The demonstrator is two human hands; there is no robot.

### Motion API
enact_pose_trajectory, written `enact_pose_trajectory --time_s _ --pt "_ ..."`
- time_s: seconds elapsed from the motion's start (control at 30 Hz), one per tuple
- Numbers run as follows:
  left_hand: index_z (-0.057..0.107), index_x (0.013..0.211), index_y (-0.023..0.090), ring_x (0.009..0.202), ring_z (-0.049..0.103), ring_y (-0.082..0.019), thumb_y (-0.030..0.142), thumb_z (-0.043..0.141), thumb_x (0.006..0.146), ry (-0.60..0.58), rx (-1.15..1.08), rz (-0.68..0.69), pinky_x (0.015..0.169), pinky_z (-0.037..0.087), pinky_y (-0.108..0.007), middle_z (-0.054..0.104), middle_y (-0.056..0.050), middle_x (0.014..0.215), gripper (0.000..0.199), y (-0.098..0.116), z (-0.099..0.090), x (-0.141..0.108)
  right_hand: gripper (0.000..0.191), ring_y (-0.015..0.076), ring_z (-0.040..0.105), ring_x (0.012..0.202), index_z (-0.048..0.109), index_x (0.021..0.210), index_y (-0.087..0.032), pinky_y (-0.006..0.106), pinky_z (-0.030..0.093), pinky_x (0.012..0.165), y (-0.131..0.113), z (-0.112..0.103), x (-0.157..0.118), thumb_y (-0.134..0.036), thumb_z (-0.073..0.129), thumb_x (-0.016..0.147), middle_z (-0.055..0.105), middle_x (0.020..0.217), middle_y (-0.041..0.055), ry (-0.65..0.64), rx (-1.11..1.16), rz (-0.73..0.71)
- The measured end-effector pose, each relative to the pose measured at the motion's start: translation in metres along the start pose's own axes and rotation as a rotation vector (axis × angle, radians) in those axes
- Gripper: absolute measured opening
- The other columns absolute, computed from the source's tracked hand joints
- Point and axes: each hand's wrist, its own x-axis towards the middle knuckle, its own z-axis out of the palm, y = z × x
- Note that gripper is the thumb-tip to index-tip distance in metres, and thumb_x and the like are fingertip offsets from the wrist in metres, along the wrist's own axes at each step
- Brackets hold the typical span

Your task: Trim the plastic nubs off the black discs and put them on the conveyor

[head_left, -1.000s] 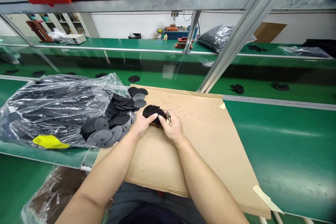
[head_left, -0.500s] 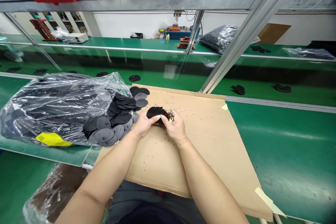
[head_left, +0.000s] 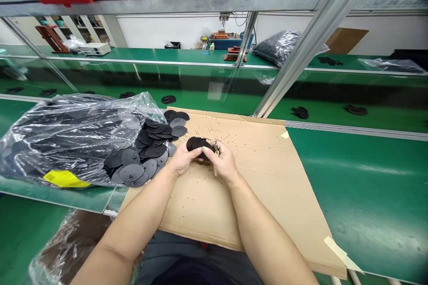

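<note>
Left hand (head_left: 182,158): gripping stacked black discs (head_left: 196,144)
Right hand (head_left: 224,162): closed on small metal tool (head_left: 216,149)
Below: cardboard sheet (head_left: 254,205)
Beside: loose disc pile (head_left: 147,151)

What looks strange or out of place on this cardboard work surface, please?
Many tiny dark specks lie scattered across the cardboard sheet, around the black discs held by the left hand and right hand. They look spilled, not placed. They are too small to identify.
</note>
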Motion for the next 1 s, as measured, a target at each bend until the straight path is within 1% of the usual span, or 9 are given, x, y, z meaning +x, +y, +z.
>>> enact_pose_trajectory --time_s 0.13,0.27,0.37,0.43,0.53,0.63,0.73,0.9,1.0 --pt "0.068 0.088 0.011 0.088 0.063 -0.021 0.028 0.080 0.066 -0.033 -0.027 0.023 0.087 0.048 -0.037 0.069 -0.011 0.091 0.030 0.002 0.001 0.000 0.031 0.0113 0.047 0.055 0.058 0.073 -0.019 0.024 0.039 0.054 -0.003 0.001 0.000 -0.047 0.070 0.072 0.054 0.061 -0.0031 0.030 0.053 -0.002" --pt "0.068 0.086 0.010 0.087 0.063 -0.020 0.027 0.081 0.064 -0.020 -0.047 0.015 0.086 0.047 -0.037 0.069 -0.010 0.089 0.031 0.004 0.004 0.001 0.030 0.0108 0.046 0.054 0.057 0.070 -0.019 0.025 0.039 0.054 0.000 0.005 0.000 -0.045 0.070 0.072 0.053 0.060 -0.0036 0.071 0.078 -0.014" --pt "0.065 0.091 0.012 0.084 0.063 -0.019 0.027 0.081 0.064 0.045 -0.082 -0.032 0.078 0.051 -0.033 0.068 -0.008 0.090 0.035 0.003 0.003 0.003 0.027 0.0120 0.050 0.056 0.061 0.074 -0.018 0.026 0.042 0.056 0.002 0.010 -0.002 -0.044 0.067 0.077 0.057 0.062 -0.0021 0.125 0.000 -0.049" --pt "0.062 0.095 0.015 0.077 0.063 -0.016 0.029 0.081 0.064 0.118 -0.117 -0.106 0.065 0.051 -0.027 0.066 -0.005 0.090 0.039 0.002 0.002 0.004 0.024 0.0148 0.058 0.065 0.065 0.088 -0.018 0.028 0.047 0.063 0.003 0.013 -0.003 -0.041 0.063 0.081 0.064 0.074 0.0015 0.128 -0.028 -0.120" --pt "0.058 0.101 0.018 0.065 0.059 -0.012 0.030 0.081 0.063 0.175 -0.181 -0.183 0.048 0.043 -0.019 0.063 -0.002 0.083 0.046 0.002 -0.001 0.006 0.023 0.0187 0.064 0.083 0.064 0.104 -0.020 0.033 0.051 0.077 0.002 0.014 -0.005 -0.033 0.058 0.086 0.068 0.095 0.0065 0.088 -0.032 -0.285" --pt "0.057 0.105 0.019 0.053 0.053 -0.008 0.034 0.080 0.064 0.141 -0.228 -0.217 0.040 0.035 -0.016 0.057 0.002 0.072 0.049 0.003 -0.001 0.004 0.018 0.0198 0.064 0.086 0.064 0.102 -0.021 0.037 0.052 0.080 0.000 0.012 -0.006 -0.026 0.055 0.087 0.068 0.095 0.0075 0.048 -0.092 -0.433" --pt "0.059 0.104 0.019 0.047 0.048 -0.007 0.041 0.079 0.065 0.096 -0.236 -0.265 0.036 0.030 -0.015 0.054 0.003 0.066 0.049 0.005 0.001 0.001 0.018 0.0211 0.063 0.086 0.064 0.101 -0.021 0.041 0.051 0.082 -0.001 0.011 -0.005 -0.022 0.052 0.087 0.068 0.092 0.0078 0.054 -0.200 -0.545" --pt "0.060 0.107 0.018 0.047 0.048 -0.007 0.045 0.077 0.066 0.054 -0.264 -0.311 0.034 0.029 -0.014 0.054 0.001 0.065 0.051 0.006 -0.002 -0.001 0.021 0.0207 0.061 0.083 0.063 0.105 -0.020 0.040 0.051 0.081 -0.001 0.013 -0.006 -0.019 0.050 0.088 0.068 0.089 0.0078 0.048 -0.280 -0.638" --pt "0.061 0.109 0.018 0.047 0.048 -0.007 0.046 0.075 0.068 0.032 -0.283 -0.339 0.034 0.030 -0.013 0.054 0.001 0.064 0.052 0.005 -0.004 -0.002 0.019 0.0202 0.060 0.079 0.063 0.102 -0.019 0.039 0.051 0.079 -0.002 0.014 -0.006 -0.019 0.050 0.089 0.068 0.086 0.0077 0.046 -0.300 -0.670"
